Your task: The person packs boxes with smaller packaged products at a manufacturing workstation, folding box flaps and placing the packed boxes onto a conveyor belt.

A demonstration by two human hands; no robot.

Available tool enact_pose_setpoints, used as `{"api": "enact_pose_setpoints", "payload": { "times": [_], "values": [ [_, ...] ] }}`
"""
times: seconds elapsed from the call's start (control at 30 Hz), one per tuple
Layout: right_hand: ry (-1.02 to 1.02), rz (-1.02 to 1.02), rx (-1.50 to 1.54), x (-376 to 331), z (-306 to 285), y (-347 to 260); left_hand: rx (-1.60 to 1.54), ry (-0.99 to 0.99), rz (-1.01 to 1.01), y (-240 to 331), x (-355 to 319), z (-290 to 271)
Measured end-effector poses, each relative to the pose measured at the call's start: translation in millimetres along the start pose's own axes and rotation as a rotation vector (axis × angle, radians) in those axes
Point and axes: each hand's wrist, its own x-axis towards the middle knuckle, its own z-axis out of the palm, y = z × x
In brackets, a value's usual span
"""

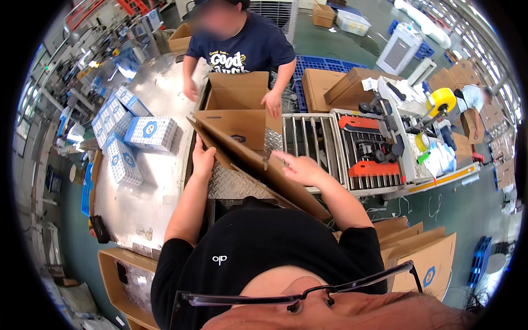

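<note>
A partly flattened brown cardboard carton (250, 161) is tilted in front of my chest, over a ridged metal plate (228, 184). My left hand (204, 158) grips the carton's left edge, thumb on the near face and fingers partly hidden. Beside the carton's right side is my right hand (302, 169), its fingers stretched out and apart; whether the fingertips touch the cardboard I cannot tell. Just beyond stands an opened-up carton (234, 129) with its top flaps raised. A co-worker in a dark T-shirt (253, 41) has one hand (271, 103) at its right side.
Several blue-and-white patterned boxes (151, 132) sit on the metal table (157, 206) at left. To the right runs a roller conveyor (308, 140) with a red-and-black carton sealer (367, 146). Flat cartons (426, 261) lean at my lower right; an open box (113, 275) stands lower left.
</note>
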Motion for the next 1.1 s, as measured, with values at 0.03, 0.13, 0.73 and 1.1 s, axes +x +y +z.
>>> {"api": "enact_pose_setpoints", "payload": {
  "times": [0.03, 0.13, 0.73, 1.1],
  "values": [
    [0.095, -0.013, 0.112, -4.3, -1.4, 17.2, -0.039, 0.013, 0.022, -0.9, -1.7, 0.8],
    [0.536, -0.125, 0.622, -25.7, -2.6, 93.2, 0.236, -0.464, 0.012, 50.5, -19.3, 0.7],
    [0.513, -0.149, -0.377, -54.5, 52.4, 157.4, 1.39, -0.405, 0.693, -77.6, -95.6, 102.1],
    [0.37, 0.661, 0.97, 32.8, 240.0, 243.1, 0.345, -0.036, -0.24, -126.1, 21.9, -118.2]
  ]
}}
